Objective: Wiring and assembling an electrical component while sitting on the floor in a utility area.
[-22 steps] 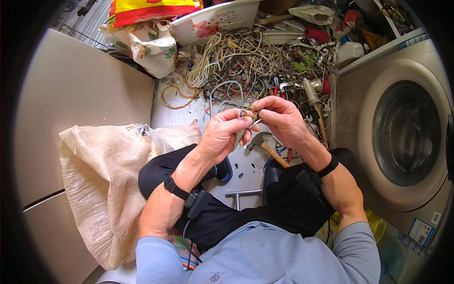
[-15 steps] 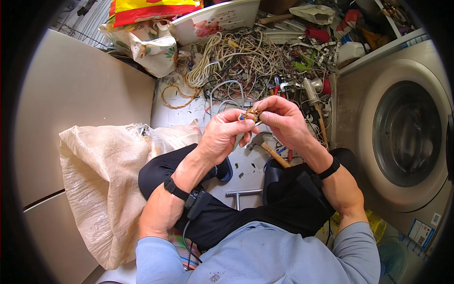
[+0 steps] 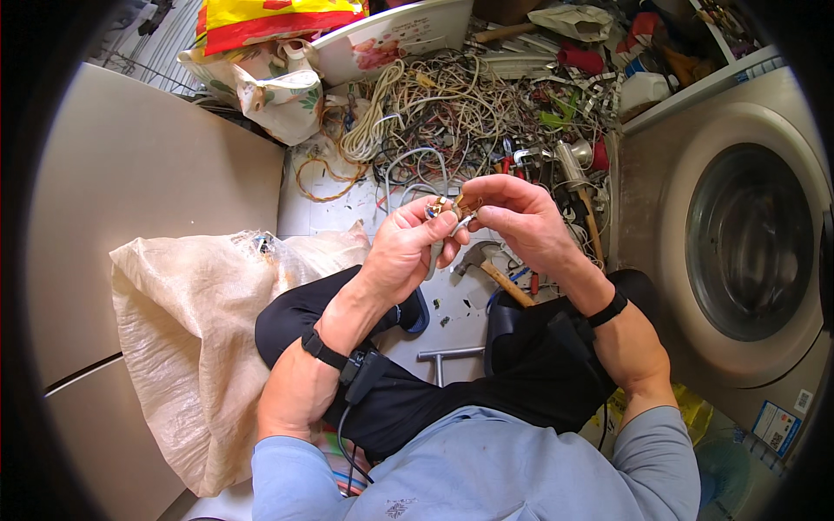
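Observation:
My left hand (image 3: 407,239) pinches a small cluster of brass-coloured metal bits with blue and white parts (image 3: 433,209), which looks like part of an electrical fitting. A short grey cable (image 3: 435,258) hangs under its fingers. Close against it, my right hand (image 3: 519,217) has thumb and forefinger around a thin brass-coloured piece (image 3: 462,208) at the right side of the cluster. Fingers hide much of the fitting, and its exact kind is too small to make out. Below the hands a claw hammer (image 3: 499,276) lies on the floor, its wooden handle toward my right leg.
Ahead lies a big heap of tangled cables (image 3: 460,113). A beige woven sack (image 3: 195,339) slumps at my left knee. A front-loading washing machine (image 3: 738,243) stands at right. A metal T-shaped tool (image 3: 450,353) lies between my feet; pliers and hand tools (image 3: 584,178) lie right of the heap.
The fitting has been turned between my fingers, and the grey cable now shows below my left hand. My right forefinger has straightened a little. Both forearms stay nearly where they were.

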Available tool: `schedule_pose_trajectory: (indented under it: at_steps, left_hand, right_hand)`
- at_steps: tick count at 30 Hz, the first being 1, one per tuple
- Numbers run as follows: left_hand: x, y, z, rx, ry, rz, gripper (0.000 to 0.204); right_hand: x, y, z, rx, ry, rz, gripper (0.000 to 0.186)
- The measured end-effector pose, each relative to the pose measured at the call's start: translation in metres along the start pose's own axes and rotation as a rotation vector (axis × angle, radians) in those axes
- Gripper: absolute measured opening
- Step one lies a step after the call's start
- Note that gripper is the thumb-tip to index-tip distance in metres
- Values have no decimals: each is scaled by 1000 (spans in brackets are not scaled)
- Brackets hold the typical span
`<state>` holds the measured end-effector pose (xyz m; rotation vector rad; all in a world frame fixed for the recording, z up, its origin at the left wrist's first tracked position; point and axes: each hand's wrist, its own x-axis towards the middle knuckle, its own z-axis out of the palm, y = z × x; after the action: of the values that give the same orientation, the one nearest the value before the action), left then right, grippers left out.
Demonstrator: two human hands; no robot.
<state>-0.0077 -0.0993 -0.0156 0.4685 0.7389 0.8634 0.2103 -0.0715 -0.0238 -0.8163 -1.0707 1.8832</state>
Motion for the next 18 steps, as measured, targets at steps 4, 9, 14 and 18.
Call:
schedule_pose_trajectory:
  at_steps: [4, 9, 14, 18]
  left_hand:
    - [1, -2, 2, -17, 15, 9, 14]
    - [1, -1, -1, -25, 9, 4, 13]
    - [1, -3, -4, 28, -1, 21, 12]
    - [3, -6, -4, 57, 33, 63, 14]
  right_hand:
    - [-1, 1, 0, -86, 19, -32, 26]
    - [-3, 2, 4, -58, 40, -16, 16]
    - [-4, -3, 13, -38, 98, -13, 14]
    - [-4, 5, 13, -106, 149, -94, 12]
